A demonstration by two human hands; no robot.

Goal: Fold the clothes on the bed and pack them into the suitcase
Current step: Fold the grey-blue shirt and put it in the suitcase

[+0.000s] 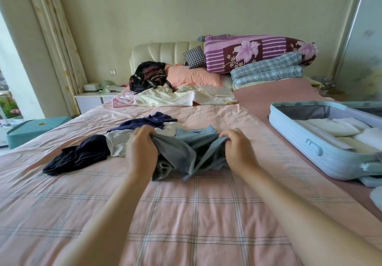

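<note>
Left hand (142, 148) and right hand (237, 148) both clenched on bunched edges of a grey shirt (182, 154), fists a little apart, cloth sagging between them, its lower folds on the bed (186, 214). Shirt is mid-bed, straight ahead of the person; collar end lies away from them. Judged step: opening the shirt out before folding. To do it well: find the hem or shoulder seams rather than random bunches, draw the hands apart until the slack goes, lay it flat on the open sheet nearer the person, smooth it, then fold sleeves in. Risk: dragging the neighbouring clothes along, since the shirt touches them. Just beside the left hand, a white garment (117, 143); left of that a dark heap (82, 156); behind, a navy piece (148, 120). All three unfolded. Suitcase (293, 139) lies open on the bed's right side, near the right hand, folded pale items (334, 128) already in it, so packing looks part done. Sheet is pink check, soft, lightly creased. At the headboard: cream blanket (175, 98), black bag (147, 76), peach pillow (192, 76), stacked quilts (258, 53). Nightstand (91, 100) and curtain (53, 38) at left.
</note>
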